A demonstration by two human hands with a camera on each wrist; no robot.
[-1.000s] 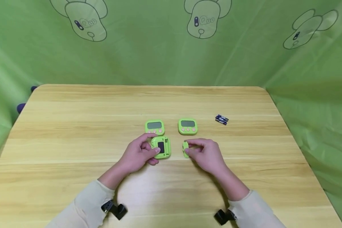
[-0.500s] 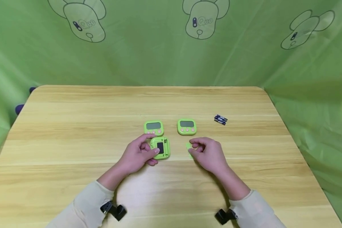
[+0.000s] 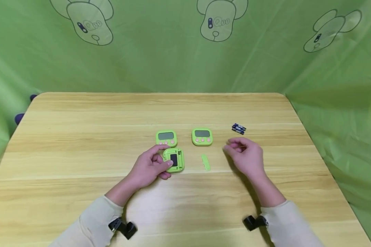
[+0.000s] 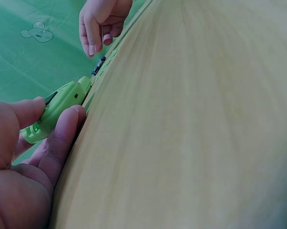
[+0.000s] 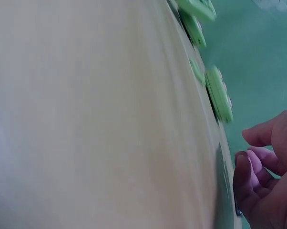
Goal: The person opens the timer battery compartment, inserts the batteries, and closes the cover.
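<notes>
My left hand [image 3: 151, 166] grips a green digital timer [image 3: 180, 160], thumb across its back. This back faces up, with a dark rectangle and an uncovered battery slot along the right side. In the left wrist view the timer [image 4: 62, 105] is seen edge-on between thumb and fingers. A thin green battery cover [image 3: 205, 162] lies on the table to the timer's right. My right hand [image 3: 247, 156] hovers further right, fingers loosely bent and holding nothing. Just beyond it lies a small cluster of dark blue batteries [image 3: 239, 129].
Two more green timers lie screen up: one [image 3: 166, 136] right behind the held timer, partly covered by my left index finger, the other [image 3: 202, 137] behind the battery cover. A green curtain [image 3: 160, 65] hangs past the far edge of the wooden table [image 3: 111, 113].
My right hand has set the battery cover down on the table, let go of it, and moved right and away towards the batteries. The left hand keeps its hold on the timer.
</notes>
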